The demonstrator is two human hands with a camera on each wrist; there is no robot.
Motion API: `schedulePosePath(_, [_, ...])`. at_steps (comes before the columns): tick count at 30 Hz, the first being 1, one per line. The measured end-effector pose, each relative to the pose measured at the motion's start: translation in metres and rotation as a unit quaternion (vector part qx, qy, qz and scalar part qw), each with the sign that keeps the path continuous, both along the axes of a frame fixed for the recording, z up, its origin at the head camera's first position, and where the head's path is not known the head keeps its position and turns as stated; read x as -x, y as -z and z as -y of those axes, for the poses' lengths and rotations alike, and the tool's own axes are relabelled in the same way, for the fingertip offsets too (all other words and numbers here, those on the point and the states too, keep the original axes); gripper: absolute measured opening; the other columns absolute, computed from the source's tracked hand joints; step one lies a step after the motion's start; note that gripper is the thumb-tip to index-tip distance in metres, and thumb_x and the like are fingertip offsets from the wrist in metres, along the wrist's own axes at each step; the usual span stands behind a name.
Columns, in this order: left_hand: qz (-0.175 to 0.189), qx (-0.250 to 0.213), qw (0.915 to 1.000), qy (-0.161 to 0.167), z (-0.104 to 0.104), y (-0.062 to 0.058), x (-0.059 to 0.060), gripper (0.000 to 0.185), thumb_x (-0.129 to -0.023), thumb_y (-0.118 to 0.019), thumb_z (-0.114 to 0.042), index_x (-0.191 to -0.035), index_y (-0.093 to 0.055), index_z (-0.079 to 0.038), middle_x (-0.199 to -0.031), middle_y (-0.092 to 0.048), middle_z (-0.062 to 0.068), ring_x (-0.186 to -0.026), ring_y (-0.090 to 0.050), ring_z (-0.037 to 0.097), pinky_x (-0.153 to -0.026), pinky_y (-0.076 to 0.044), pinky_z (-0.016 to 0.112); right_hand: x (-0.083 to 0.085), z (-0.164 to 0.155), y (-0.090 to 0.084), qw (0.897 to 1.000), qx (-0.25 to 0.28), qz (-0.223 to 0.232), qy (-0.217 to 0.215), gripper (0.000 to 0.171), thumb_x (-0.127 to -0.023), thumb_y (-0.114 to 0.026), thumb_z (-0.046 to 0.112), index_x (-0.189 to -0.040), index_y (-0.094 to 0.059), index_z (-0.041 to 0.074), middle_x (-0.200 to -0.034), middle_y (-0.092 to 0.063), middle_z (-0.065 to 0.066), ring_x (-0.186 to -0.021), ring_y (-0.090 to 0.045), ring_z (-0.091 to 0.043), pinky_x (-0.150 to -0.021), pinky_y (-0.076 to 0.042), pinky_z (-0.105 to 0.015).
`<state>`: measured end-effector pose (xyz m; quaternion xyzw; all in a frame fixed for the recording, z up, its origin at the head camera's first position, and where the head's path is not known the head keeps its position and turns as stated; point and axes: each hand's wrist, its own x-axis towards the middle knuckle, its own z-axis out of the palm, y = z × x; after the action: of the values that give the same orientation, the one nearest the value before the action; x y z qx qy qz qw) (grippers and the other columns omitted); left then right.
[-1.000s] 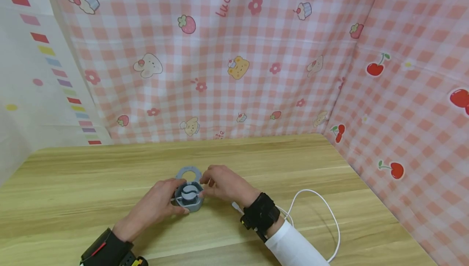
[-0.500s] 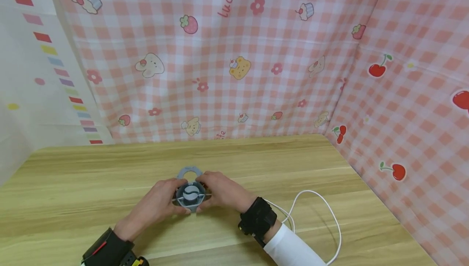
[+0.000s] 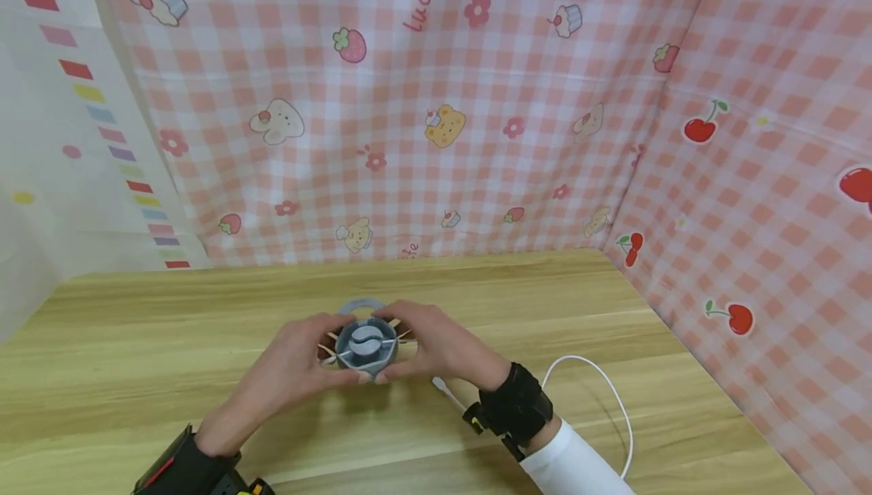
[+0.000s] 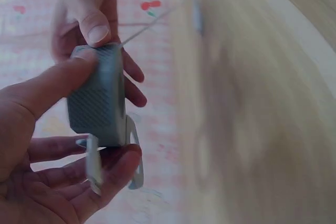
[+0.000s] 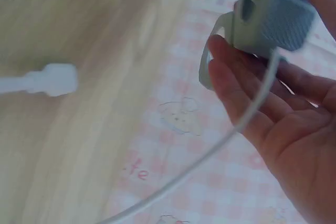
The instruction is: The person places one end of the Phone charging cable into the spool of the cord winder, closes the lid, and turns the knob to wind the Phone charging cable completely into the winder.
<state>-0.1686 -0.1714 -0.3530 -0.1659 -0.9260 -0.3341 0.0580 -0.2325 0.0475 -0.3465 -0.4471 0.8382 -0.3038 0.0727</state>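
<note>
Fingers of both hands are curled round one small grey winder case (image 3: 369, 345), held up off the wooden table (image 3: 204, 328) between them. Left hand (image 3: 300, 368) has its thumb on top and fingers underneath, right hand (image 3: 436, 344) cups the other side with its thumb on the top edge. It's a chunky textured grey block with a round face showing a pale S-shaped swirl, thin white cord sticking out the sides. One grey ring (image 3: 359, 304) sits just behind it, partly hidden. One white cable (image 3: 599, 396) loops by the right wrist, its plug end (image 5: 52, 80) lying on the table.
</note>
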Motion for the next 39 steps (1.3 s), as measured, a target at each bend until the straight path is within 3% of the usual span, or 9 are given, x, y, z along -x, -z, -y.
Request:
schedulePosePath(7, [-0.048, -0.057, 0.9972, 0.005, -0.007, -0.019, -0.015, 0.068, -0.074, -0.082, -0.038, -0.13, -0.057, -0.011, -0.107, -0.066, 0.002, -0.087, -0.064, 0.01, -0.07, -0.054, 0.021, -0.012, -0.013, -0.019, 0.994, 0.109, 0.015, -0.008, 0.071, -0.072, -0.085, 0.019, -0.133, -0.05, 0.007, -0.123, -0.061, -0.005, -0.102, -0.066, -0.015, -0.091, -0.052, -0.021])
schedulePosePath(10, [-0.034, -0.119, 0.9923, 0.012, -0.007, -0.025, -0.018, 0.062, -0.082, -0.076, -0.035, -0.135, -0.052, -0.015, -0.111, -0.064, 0.005, -0.09, -0.065, 0.013, -0.071, -0.055, 0.023, -0.016, -0.017, -0.027, 0.992, 0.129, 0.001, 0.001, 0.07, -0.072, -0.085, 0.022, -0.132, -0.052, 0.009, -0.122, -0.062, -0.004, -0.102, -0.067, -0.014, -0.092, -0.052, -0.021])
schedulePosePath(12, [-0.006, -0.188, 0.9821, 0.013, -0.006, -0.028, -0.019, 0.054, -0.089, -0.069, -0.031, -0.136, -0.049, -0.014, -0.111, -0.062, 0.01, -0.091, -0.067, 0.016, -0.072, -0.057, 0.027, -0.017, -0.019, -0.03, 0.99, 0.14, -0.008, 0.005, 0.07, -0.071, -0.085, 0.023, -0.132, -0.052, 0.01, -0.122, -0.062, -0.004, -0.102, -0.067, -0.014, -0.091, -0.052, -0.022])
schedulePosePath(15, [0.068, -0.296, 0.9526, 0.011, -0.005, -0.032, -0.019, 0.044, -0.099, -0.053, -0.031, -0.134, -0.045, -0.006, -0.112, -0.059, 0.017, -0.092, -0.067, 0.015, -0.076, -0.058, 0.031, -0.018, -0.02, -0.032, 0.988, 0.155, -0.013, 0.009, 0.071, -0.07, -0.087, 0.02, -0.131, -0.053, 0.009, -0.121, -0.063, -0.004, -0.1, -0.067, -0.014, -0.09, -0.053, -0.023])
schedulePosePath(18, [0.172, -0.391, 0.9036, 0.035, -0.005, -0.033, -0.018, 0.051, -0.102, -0.044, -0.036, -0.134, -0.043, 0.005, -0.116, -0.059, 0.013, -0.095, -0.068, 0.015, -0.084, -0.057, 0.035, -0.019, -0.019, -0.033, 0.986, 0.164, -0.013, 0.006, 0.071, -0.069, -0.087, 0.018, -0.131, -0.053, 0.01, -0.12, -0.062, -0.003, -0.101, -0.067, -0.013, -0.09, -0.053, -0.023])
schedulePosePath(21, [0.252, -0.442, 0.8572, 0.079, -0.004, -0.032, -0.017, 0.059, -0.103, -0.04, -0.038, -0.135, -0.041, 0.011, -0.117, -0.063, 0.004, -0.1, -0.069, 0.017, -0.091, -0.055, 0.038, -0.021, -0.019, -0.033, 0.985, 0.171, -0.015, -0.001, 0.07, -0.07, -0.086, 0.018, -0.131, -0.053, 0.01, -0.12, -0.062, -0.003, -0.102, -0.066, -0.013, -0.089, -0.054, -0.023])
schedulePosePath(24, [0.28, -0.469, 0.831, 0.107, -0.005, -0.03, -0.016, 0.057, -0.103, -0.042, -0.035, -0.135, -0.042, 0.012, -0.114, -0.067, 0.003, -0.102, -0.069, 0.019, -0.093, -0.054, 0.038, -0.022, -0.018, -0.034, 0.984, 0.175, -0.02, -0.008, 0.069, -0.071, -0.086, 0.017, -0.131, -0.053, 0.009, -0.12, -0.061, -0.003, -0.103, -0.065, -0.013, -0.089, -0.054, -0.022])
schedulePosePath(33, [0.302, -0.492, 0.8141, 0.063, -0.006, -0.027, -0.017, 0.058, -0.098, -0.055, -0.03, -0.135, -0.042, 0.012, -0.112, -0.068, 0.002, -0.099, -0.069, 0.015, -0.088, -0.056, 0.031, -0.024, -0.018, -0.034, 0.984, 0.172, -0.037, -0.024, 0.072, -0.069, -0.086, 0.016, -0.132, -0.052, 0.007, -0.121, -0.061, -0.006, -0.108, -0.062, -0.017, -0.09, -0.053, -0.021])
schedulePosePath(39, [0.3, -0.489, 0.8174, 0.047, -0.004, -0.027, -0.016, 0.059, -0.097, -0.056, -0.029, -0.137, -0.039, 0.012, -0.112, -0.068, 0.002, -0.099, -0.069, 0.016, -0.086, -0.056, 0.031, -0.023, -0.023, -0.04, 0.987, 0.157, 0.024, -0.03, 0.073, -0.079, -0.079, 0.013, -0.142, -0.042, 0.009, -0.135, -0.053, -0.011, -0.116, -0.06, -0.023, -0.097, -0.05, -0.025])
